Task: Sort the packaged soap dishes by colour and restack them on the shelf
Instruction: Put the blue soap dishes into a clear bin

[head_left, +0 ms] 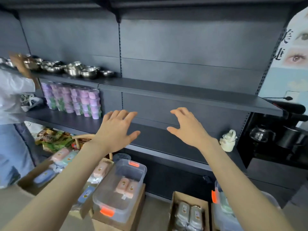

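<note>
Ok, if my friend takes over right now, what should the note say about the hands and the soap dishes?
Left hand and right hand: both open, holding nothing, raised before the dark shelf.
Pink dishes lie in the clear bin; mixed dishes in the left cardboard box; grey packs in the right cardboard box.
Done: no soap dish shows on the shelf.
Left: sort by colour, stack them there.
</note>
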{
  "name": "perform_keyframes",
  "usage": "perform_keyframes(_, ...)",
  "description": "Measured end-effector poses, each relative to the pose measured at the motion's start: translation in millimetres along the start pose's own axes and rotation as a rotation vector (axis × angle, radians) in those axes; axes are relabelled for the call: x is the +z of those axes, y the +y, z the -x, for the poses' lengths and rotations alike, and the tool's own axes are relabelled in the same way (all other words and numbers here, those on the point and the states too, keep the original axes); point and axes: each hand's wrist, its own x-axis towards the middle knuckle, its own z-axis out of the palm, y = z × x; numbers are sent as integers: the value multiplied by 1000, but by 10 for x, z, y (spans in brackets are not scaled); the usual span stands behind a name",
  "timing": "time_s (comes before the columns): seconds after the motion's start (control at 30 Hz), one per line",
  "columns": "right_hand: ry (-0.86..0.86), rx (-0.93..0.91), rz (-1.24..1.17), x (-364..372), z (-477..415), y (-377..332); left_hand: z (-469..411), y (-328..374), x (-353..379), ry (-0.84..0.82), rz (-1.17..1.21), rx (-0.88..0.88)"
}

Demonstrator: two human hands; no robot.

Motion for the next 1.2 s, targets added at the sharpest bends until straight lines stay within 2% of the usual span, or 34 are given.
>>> perform_keyframes(0.2,13,-37,-16,531,-744,-553,-183,-979,205,-37,-22,-36)
perform_keyframes(0.7,-117,-152,-23,2179,-2497,-2185,-153,-3712,710,-102,-41,-186)
perform_keyframes(0.97,-231,26,-68,3408,-3033,-3020,25,-5103,1320,-263,66,-131)
perform_keyframes(1.2,-331,206,-127,4327,-3272,-3194,-69,-5819,2107,-453,178,-103)
